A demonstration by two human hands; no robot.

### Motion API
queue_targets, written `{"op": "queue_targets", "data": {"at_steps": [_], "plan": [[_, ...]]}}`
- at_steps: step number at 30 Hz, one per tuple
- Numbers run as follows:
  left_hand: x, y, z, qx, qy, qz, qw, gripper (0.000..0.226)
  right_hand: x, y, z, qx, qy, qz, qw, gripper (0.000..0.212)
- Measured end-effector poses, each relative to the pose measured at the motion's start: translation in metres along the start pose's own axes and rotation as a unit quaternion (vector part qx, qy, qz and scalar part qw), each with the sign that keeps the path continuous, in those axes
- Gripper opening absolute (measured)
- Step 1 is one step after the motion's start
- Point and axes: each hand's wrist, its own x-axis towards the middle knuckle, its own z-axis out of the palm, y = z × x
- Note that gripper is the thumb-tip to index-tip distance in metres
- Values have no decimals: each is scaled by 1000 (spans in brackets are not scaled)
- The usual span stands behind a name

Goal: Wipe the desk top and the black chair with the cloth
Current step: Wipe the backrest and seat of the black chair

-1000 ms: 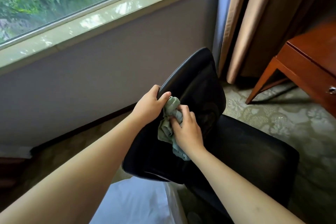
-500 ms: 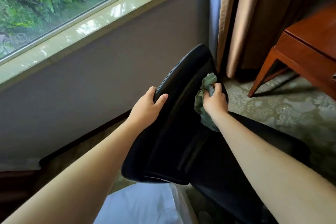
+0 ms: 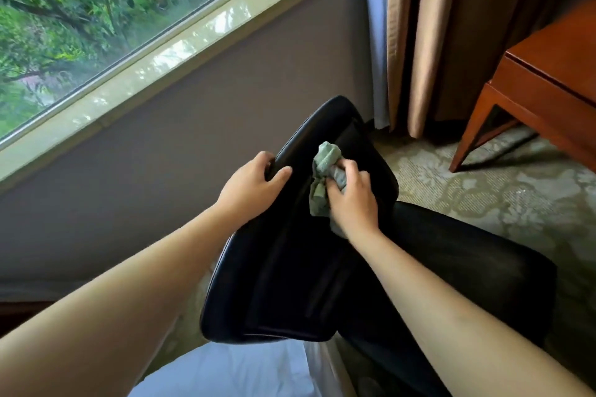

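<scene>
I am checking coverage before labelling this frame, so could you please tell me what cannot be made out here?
Head view only:
- Wooden desk: top cut off by the right edge; wiped or not, unknowable.
- Crumpled green cloth: partly hidden by the right hand.
- Black padded chair: legs hidden below its seat.
- Left hand: fingertips hidden behind the backrest edge.

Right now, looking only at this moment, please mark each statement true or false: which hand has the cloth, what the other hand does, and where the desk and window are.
1. The right hand holds the cloth. True.
2. The cloth is red. False: it is pale green.
3. The left hand grips the edge of the chair back. True.
4. The desk stands left of the chair. False: it is at the right.
5. The window is at the upper left. True.
</scene>
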Motion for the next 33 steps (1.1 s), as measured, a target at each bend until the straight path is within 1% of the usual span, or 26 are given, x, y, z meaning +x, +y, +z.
{"op": "queue_targets", "data": {"at_steps": [2, 4, 7, 8, 9, 10, 12, 13, 15, 18, 22, 24, 27, 29, 31, 33], "plan": [[26, 24, 1, 14, 14, 12, 1000, 44, 3, 0, -3, 2, -14, -1, 1000, 44], [48, 44, 8, 46, 22, 13, 999, 47, -15, 4, 0, -3, -39, -20, 999, 45], [61, 51, 19, 46, 43, -10, 998, 56, -33, 12, 1, -12, -79, -97, 992, 38], [63, 50, 21, 49, 49, -16, 997, 56, -20, 14, -2, -24, -69, -109, 991, 38], [63, 48, 23, 52, 51, -19, 997, 56, 0, 17, -5, -37, -41, -109, 992, 40], [63, 47, 24, 52, 49, -21, 997, 55, 24, 20, -9, -42, -10, -89, 995, 42], [64, 45, 25, 47, 44, -21, 998, 55, 74, 24, -20, -24, 36, -4, 999, 43], [65, 44, 25, 45, 43, -19, 998, 55, 93, 27, -26, -15, 37, 38, 998, 43], [65, 43, 25, 41, 40, -14, 998, 55, 111, 30, -33, -26, 13, 73, 997, 44], [64, 41, 24, 46, 43, -17, 998, 56, 106, 19, -38, -59, -6, 48, 997, 47], [64, 42, 23, 52, 50, -18, 997, 59, 102, 1, -40, -78, -2, -64, 995, 46], [66, 43, 24, 53, 46, -17, 997, 58, 108, 6, -42, -88, -4, -84, 993, 49], [71, 41, 24, 59, 52, -13, 997, 57, 120, 16, -40, -93, 3, -79, 993, 54], [73, 40, 24, 62, 54, -13, 997, 55, 128, 18, -33, -70, 14, -72, 995, 55], [72, 40, 24, 65, 46, -13, 997, 53, 133, 28, -30, -63, 17, -40, 997, 54], [69, 39, 26, 66, 48, -19, 996, 52, 137, 52, -33, -98, -14, 10, 995, 51]]}}
